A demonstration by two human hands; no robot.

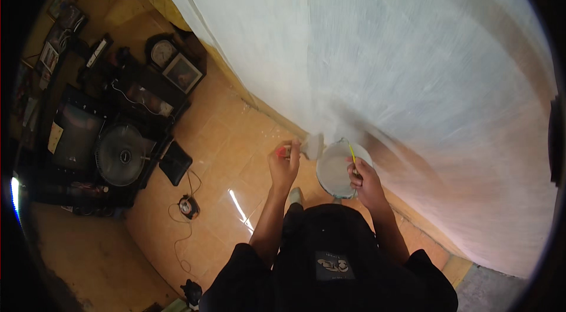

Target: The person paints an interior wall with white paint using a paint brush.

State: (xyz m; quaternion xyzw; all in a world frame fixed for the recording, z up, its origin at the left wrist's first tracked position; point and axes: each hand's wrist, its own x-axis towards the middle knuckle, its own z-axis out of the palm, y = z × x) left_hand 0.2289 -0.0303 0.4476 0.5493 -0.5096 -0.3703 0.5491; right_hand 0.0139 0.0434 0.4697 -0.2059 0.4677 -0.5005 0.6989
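Head view. The left hand point(284, 162), fingers clamped on a red handle, holds a paintbrush point(308, 147) just at 9 o'clock of a white paint pail point(337, 172), beside the whitewashed wall point(413, 64). The right hand point(365, 181) has its fingers closed on the pail's rim and yellow-green bail. Judged: the brush is light and stiff-handled, its wet bristles slippery; the pail is heavier, sloshing, best held upright by the bail. Fan point(121, 154) at 9 o'clock.

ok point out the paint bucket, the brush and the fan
paint bucket point(331, 175), head view, on its pale inner wall
brush point(312, 146), head view, on the bristle end
fan point(121, 154), head view, on the round grille
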